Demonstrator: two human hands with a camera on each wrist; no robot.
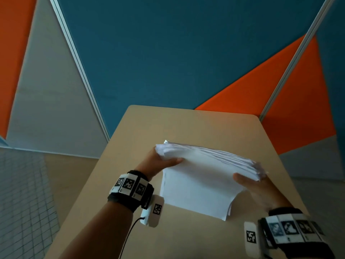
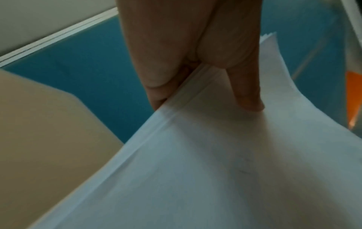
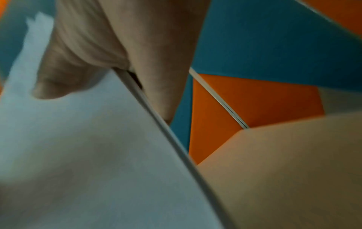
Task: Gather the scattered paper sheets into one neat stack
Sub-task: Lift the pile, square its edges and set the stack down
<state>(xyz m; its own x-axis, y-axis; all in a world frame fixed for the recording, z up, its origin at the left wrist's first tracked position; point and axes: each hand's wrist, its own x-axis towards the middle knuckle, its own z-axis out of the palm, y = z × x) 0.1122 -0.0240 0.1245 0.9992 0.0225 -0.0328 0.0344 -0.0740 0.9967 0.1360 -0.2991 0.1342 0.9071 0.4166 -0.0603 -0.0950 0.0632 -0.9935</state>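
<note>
A thick stack of white paper sheets stands tilted on its lower edge over the beige table, top edges fanned and uneven. My left hand grips the stack's left side, thumb on the near face. My right hand grips the right side the same way. In the left wrist view the thumb presses the paper while the fingers wrap behind. In the right wrist view the thumb lies on the paper and the fingers are behind its edge.
The table's far edge meets blue and orange wall panels. A tiled floor lies to the left of the table. Bare tabletop shows around the stack on all sides.
</note>
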